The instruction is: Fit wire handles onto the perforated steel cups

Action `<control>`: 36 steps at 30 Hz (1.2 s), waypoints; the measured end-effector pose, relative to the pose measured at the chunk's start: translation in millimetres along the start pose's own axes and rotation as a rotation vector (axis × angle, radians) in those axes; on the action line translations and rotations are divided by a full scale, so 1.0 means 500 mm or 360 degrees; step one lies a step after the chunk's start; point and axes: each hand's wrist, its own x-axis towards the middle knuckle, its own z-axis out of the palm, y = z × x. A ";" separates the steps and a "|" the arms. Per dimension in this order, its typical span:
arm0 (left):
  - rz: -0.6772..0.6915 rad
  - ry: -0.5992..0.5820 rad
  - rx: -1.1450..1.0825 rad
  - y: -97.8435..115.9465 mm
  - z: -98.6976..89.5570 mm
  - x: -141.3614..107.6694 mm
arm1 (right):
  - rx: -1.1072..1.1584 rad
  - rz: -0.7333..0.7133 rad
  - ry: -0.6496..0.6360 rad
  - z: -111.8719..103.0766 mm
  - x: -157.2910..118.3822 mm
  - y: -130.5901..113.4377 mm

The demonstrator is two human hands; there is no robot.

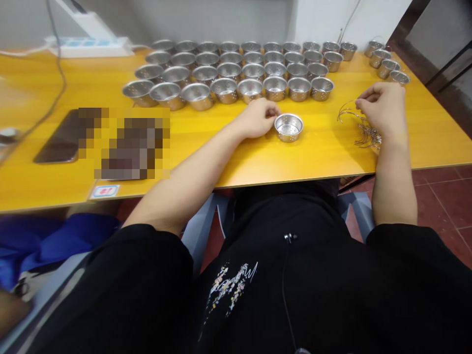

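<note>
A small perforated metal cup [288, 129] stands upright on the yellow table in front of me. My left hand [260, 118] is at its left side, with curled fingers closed against the rim. My right hand [383, 105] is raised over the table to the right and pinches a thin curved wire handle [346, 112] between thumb and fingertips. Beneath that hand lies a pile of similar curved wire handles [365, 136], partly hidden by my wrist.
Rows of perforated metal cups [224, 91] line the back of the yellow table [258, 167]. Several cups with wire handles [387, 69] stand at the far right. To the left are a phone [61, 137], a blurred-out dark object [132, 147] and a power strip [92, 47]. Another person's blue clothing [66, 236] shows at lower left.
</note>
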 end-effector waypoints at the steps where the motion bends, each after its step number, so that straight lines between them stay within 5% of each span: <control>1: 0.0001 -0.0002 0.0005 0.000 -0.001 0.000 | 0.0002 0.0009 0.0015 -0.001 -0.001 -0.002; 14: 0.0040 0.0015 -0.0011 -0.011 0.003 0.004 | -0.0060 0.0024 0.0204 -0.006 -0.005 -0.030; 36: 0.0071 0.0008 -0.0008 -0.023 0.002 0.008 | 0.0069 0.0170 0.0132 -0.004 -0.010 -0.036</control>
